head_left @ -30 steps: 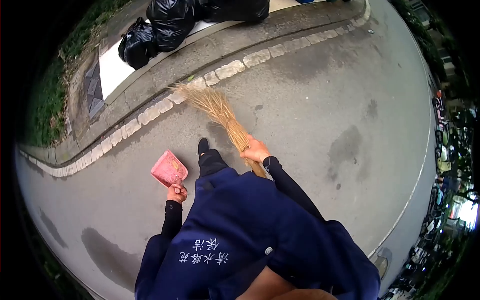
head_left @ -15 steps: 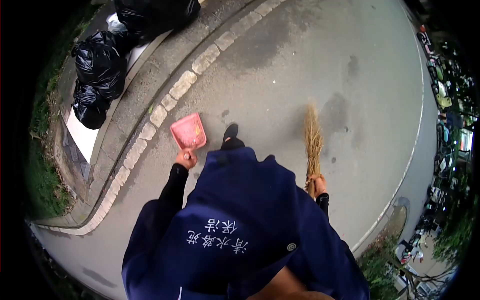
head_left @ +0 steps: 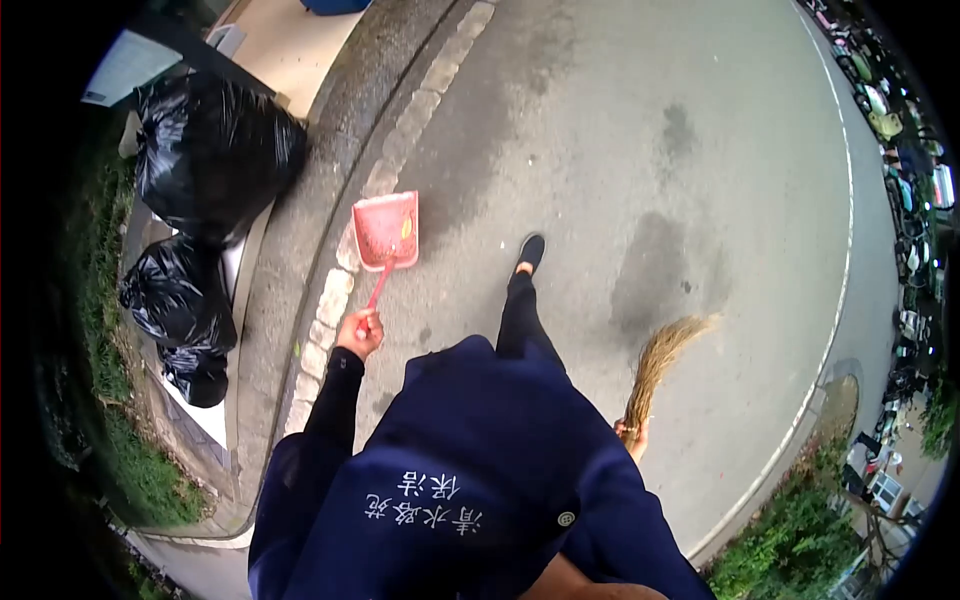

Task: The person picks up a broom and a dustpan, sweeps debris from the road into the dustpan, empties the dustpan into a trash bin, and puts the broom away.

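My left hand [head_left: 361, 331] is closed round the handle of a pink dustpan [head_left: 384, 240], which I carry out in front on the left. A yellowish leaf and some small debris lie in its pan. On the other side, my right hand [head_left: 634, 436] grips a straw broom [head_left: 662, 362] near its lower end. The broom's bristles point forward and bend to the right; whether they touch the road cannot be made out. My right hand is partly hidden behind the broom and my sleeve.
Several black garbage bags [head_left: 215, 155] stand on the left pavement behind a stone kerb [head_left: 410, 125]. A blue object [head_left: 335, 4] shows at the top. Grey road [head_left: 590, 160] with dark patches stretches ahead. Parked vehicles [head_left: 885, 125] and bushes [head_left: 790, 550] line the right side.
I have stepped forward, and the garbage bags have slid back in view. The dustpan has swung farther out with its handle now showing. The broom has tilted from straight ahead to the right.
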`<state>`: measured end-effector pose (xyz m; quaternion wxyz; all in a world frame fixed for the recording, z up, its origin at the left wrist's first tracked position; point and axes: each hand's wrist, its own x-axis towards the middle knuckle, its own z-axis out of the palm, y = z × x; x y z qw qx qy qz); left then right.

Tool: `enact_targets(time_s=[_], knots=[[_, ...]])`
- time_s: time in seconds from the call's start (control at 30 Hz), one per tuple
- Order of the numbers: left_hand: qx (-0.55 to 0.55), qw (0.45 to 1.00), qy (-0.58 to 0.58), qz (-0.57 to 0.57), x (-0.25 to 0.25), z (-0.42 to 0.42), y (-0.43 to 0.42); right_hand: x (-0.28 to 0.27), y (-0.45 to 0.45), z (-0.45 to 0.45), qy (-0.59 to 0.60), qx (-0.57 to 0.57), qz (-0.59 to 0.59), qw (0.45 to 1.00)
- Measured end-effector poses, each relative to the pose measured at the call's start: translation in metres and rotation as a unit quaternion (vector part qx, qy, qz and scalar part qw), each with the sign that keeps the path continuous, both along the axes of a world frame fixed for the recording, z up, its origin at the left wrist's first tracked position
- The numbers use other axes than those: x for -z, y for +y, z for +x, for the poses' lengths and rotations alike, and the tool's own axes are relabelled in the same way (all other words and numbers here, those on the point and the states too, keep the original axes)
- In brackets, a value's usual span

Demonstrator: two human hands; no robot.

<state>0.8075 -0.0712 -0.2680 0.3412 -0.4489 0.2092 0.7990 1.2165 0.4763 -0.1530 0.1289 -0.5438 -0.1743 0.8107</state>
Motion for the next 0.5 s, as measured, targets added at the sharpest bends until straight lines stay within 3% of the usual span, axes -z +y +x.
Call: enact_targets(time_s=[0.13,0.27,0.3,0.43,0.5], knots=[[0.030,0.998,-0.052,-0.029,-0.032,-0.093,0.079,-0.009,0.109,-0.185,0.011,0.033,-0.057,0.998],[-0.016,0.992,-0.112,-0.058,-0.033,-0.205,0.162,-0.025,0.210,-0.403,-0.002,-0.138,0.019,0.990],[-0.017,0.996,-0.081,-0.030,-0.037,-0.229,0.187,-0.036,0.229,-0.463,0.011,-0.165,0.049,0.985],[-0.081,0.986,-0.143,-0.039,-0.012,-0.342,0.286,-0.059,0.283,-0.668,0.091,-0.246,0.096,0.960],[-0.119,0.985,-0.115,0.048,0.008,-0.398,0.319,-0.058,0.297,-0.759,0.102,-0.262,0.096,0.955]])
